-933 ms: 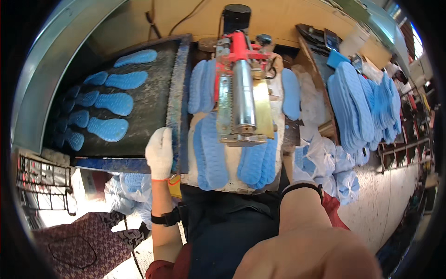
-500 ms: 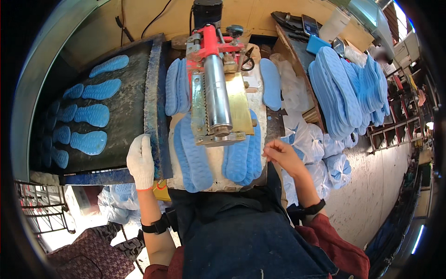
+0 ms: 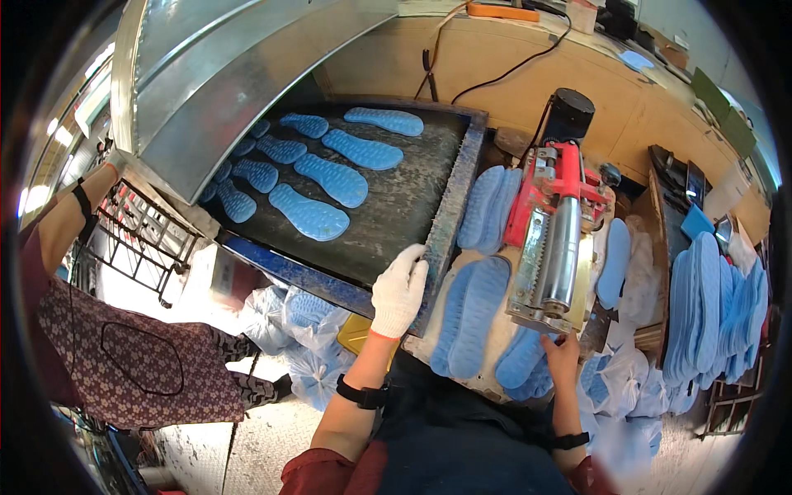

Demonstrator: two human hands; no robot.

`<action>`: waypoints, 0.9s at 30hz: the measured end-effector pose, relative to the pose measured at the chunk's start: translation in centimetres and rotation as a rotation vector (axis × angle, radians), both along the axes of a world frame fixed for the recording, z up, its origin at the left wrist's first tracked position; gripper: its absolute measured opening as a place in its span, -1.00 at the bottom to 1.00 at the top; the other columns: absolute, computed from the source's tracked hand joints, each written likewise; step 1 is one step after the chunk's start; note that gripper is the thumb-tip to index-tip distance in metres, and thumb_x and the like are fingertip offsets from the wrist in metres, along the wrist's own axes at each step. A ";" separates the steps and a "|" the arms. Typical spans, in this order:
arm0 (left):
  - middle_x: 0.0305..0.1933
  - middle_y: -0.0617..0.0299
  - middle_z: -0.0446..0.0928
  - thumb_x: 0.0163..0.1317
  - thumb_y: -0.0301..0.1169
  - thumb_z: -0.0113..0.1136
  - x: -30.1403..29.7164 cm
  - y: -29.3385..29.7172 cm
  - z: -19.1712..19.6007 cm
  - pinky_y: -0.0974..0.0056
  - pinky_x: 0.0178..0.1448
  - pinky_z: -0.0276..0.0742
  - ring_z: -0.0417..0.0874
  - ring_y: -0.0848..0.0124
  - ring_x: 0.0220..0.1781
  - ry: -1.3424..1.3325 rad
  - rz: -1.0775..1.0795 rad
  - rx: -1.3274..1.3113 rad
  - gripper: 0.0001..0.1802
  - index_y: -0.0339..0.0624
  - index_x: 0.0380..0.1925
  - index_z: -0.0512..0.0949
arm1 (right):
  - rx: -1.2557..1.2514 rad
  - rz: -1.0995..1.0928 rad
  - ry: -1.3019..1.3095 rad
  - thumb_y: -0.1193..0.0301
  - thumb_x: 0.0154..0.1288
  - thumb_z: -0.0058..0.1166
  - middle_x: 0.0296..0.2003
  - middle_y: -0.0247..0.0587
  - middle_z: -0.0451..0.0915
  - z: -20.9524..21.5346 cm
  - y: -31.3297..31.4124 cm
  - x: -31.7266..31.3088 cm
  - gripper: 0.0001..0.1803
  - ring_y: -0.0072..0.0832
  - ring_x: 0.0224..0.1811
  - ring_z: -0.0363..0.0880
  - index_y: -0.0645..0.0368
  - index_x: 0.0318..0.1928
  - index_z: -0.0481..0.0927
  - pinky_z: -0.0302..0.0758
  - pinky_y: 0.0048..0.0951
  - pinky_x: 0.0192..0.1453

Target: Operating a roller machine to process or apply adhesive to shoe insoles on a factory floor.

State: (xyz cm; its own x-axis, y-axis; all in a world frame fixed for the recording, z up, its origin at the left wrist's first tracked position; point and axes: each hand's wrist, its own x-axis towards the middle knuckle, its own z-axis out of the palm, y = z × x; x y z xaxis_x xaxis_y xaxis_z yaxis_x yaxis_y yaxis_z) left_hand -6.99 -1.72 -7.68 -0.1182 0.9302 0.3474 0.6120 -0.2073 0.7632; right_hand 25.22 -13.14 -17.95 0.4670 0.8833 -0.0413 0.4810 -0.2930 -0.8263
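My left hand (image 3: 399,290), in a white knit glove, lies on the blue edge of the conveyor (image 3: 388,223), fingers stretched out and holding nothing. My bare right hand (image 3: 564,360) is at the near right of the machine, thumb and fingers closed at the edge of a blue insole stack (image 3: 518,356); whether they grip an insole is hidden. A red machine with a steel roller (image 3: 561,256) stands over the worktable. Left of the stack lie more long blue insoles (image 3: 478,309). Textured blue insoles (image 3: 330,180) lie in rows on the dark belt.
A metal hood (image 3: 239,74) covers the belt's far left. Tall insole stacks (image 3: 697,305) stand on a shelf at the right. Plastic bags (image 3: 623,379) of blue pieces sit below. At the left, another person's arm (image 3: 70,206) reaches beside a black rack (image 3: 140,231).
My view has turned left, bringing the hood and the other person's arm into sight. My right hand has moved from beside the insole stack to its edge. My left hand stays on the conveyor edge.
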 end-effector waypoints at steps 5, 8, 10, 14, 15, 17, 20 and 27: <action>-0.22 0.15 0.68 0.27 -0.42 0.25 0.1 -0.2 0.2 0.28 -0.08 0.56 0.70 0.25 -0.22 -0.136 0.064 -0.114 -0.79 -0.17 -0.10 0.65 | 0.107 -0.030 0.133 0.52 0.16 0.16 -0.33 -0.17 0.58 -1.3 -0.5 0.0 -0.63 -0.41 -0.31 0.50 0.30 0.02 0.51 0.46 -0.35 -0.16; -0.34 0.15 0.65 0.33 -0.33 0.20 -0.3 0.0 0.1 0.27 -0.16 0.54 0.67 0.26 -0.31 0.002 -0.069 0.047 -0.82 -0.20 -0.26 0.65 | 0.077 -0.062 0.053 0.51 0.17 0.08 -0.25 0.00 0.59 -1.6 -0.7 0.0 -0.60 -0.27 -0.24 0.54 0.31 0.05 0.48 0.47 -0.30 -0.07; -0.41 0.15 0.63 0.37 -0.31 0.13 -0.5 0.0 -0.1 0.27 -0.18 0.53 0.66 0.31 -0.35 0.003 -0.086 -0.064 -0.79 -0.21 -0.24 0.65 | 0.089 -0.081 0.003 0.48 0.17 0.05 -0.21 0.16 0.59 -1.9 -0.8 0.0 -0.58 -0.05 -0.19 0.58 0.33 0.07 0.47 0.48 -0.20 -0.02; -0.47 0.16 0.59 0.41 -0.32 0.06 -0.2 0.0 -0.1 0.29 -0.20 0.52 0.64 0.40 -0.40 -0.103 -0.045 -0.195 -0.76 -0.18 -0.07 0.62 | 0.135 -0.077 -0.165 0.41 0.18 0.10 -0.21 0.29 0.58 -2.8 -0.8 0.0 -0.56 0.18 -0.15 0.57 0.37 0.05 0.45 0.47 -0.07 -0.01; -0.48 0.17 0.59 0.41 -0.32 0.05 -0.1 0.0 -0.1 0.29 -0.20 0.52 0.63 0.42 -0.41 -0.123 -0.050 -0.176 -0.74 -0.17 -0.02 0.60 | 0.154 -0.081 -0.205 0.40 0.18 0.10 -0.24 0.29 0.58 -3.1 -0.9 -0.1 -0.58 0.18 -0.17 0.57 0.37 0.03 0.46 0.47 -0.06 -0.04; -0.43 0.14 0.61 0.36 -0.34 0.10 0.1 0.2 -0.1 0.22 -0.19 0.53 0.66 0.28 -0.37 -0.062 -0.039 -0.213 -0.63 -0.08 0.16 0.50 | 0.194 -0.090 -0.282 0.38 0.20 0.12 -0.29 0.27 0.58 -3.7 -0.9 -0.3 -0.60 0.18 -0.22 0.57 0.37 -0.01 0.47 0.48 -0.04 -0.10; -0.35 0.09 0.65 0.28 -0.36 0.17 0.2 0.6 -0.3 0.07 -0.18 0.56 0.69 0.06 -0.30 0.061 -0.046 -0.182 -0.49 0.02 0.25 0.41 | 0.191 -0.114 -0.330 0.33 0.24 0.14 -0.35 0.23 0.59 -4.5 -0.9 -0.4 -0.63 0.15 -0.29 0.58 0.36 -0.06 0.50 0.46 -0.01 -0.19; -0.44 0.12 0.61 0.24 -0.35 0.23 0.5 0.7 -0.3 0.12 -0.21 0.55 0.67 0.13 -0.37 0.072 -0.048 -0.162 -0.56 -0.01 0.15 0.51 | 0.250 -0.058 -0.429 0.27 0.25 0.12 -0.17 0.32 0.60 -5.2 -0.9 -0.1 -0.53 0.27 -0.11 0.57 0.36 0.06 0.50 0.48 0.08 -0.02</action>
State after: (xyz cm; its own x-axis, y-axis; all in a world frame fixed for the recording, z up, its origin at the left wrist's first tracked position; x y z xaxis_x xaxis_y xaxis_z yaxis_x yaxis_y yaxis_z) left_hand -6.45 -1.02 -7.94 -0.0525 0.9787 0.1983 0.6585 -0.1153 0.7437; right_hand 25.14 -14.08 -23.17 0.4445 0.8134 0.3752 0.7817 -0.1476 -0.6060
